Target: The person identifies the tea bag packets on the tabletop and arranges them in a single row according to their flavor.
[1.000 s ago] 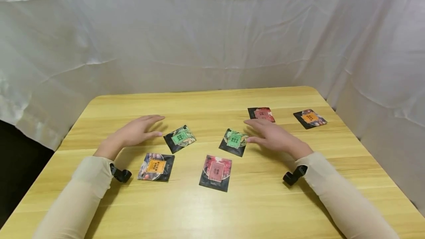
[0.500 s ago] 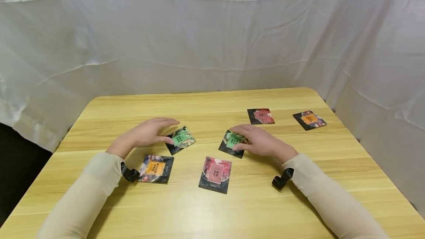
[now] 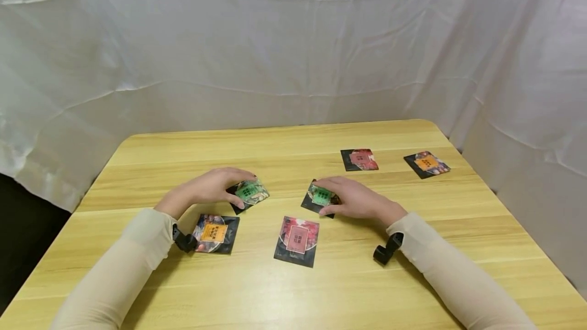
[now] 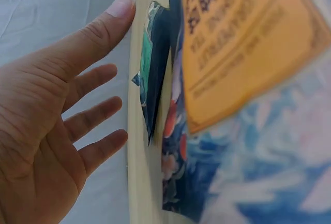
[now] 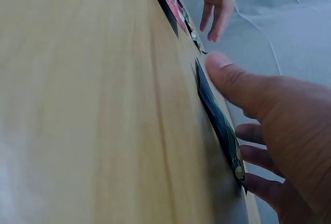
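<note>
Two tea sachets with green labels lie flat in the middle of the table. Over the left green sachet (image 3: 251, 192) reaches my left hand (image 3: 213, 187), thumb at its near edge and fingertips by its far edge. In the left wrist view, those fingers are spread and relaxed, with nothing between them. My right hand (image 3: 355, 198) arches over the right green sachet (image 3: 321, 195), covering its right side. The right wrist view shows the thumb (image 5: 227, 74) at one end of the sachet and fingers along its far side, not closed on it.
A pink-labelled sachet (image 3: 297, 241) lies front centre, and an orange-labelled one (image 3: 214, 234) beside the left wrist. Farther back right are another pink sachet (image 3: 359, 159) and another orange sachet (image 3: 427, 164). A pale curtain (image 3: 293, 55) hangs behind the wooden table (image 3: 275, 299).
Both hands have moved inward, left hand to the right and right hand to the left, until over the green sachets. The sachets lie where they were.
</note>
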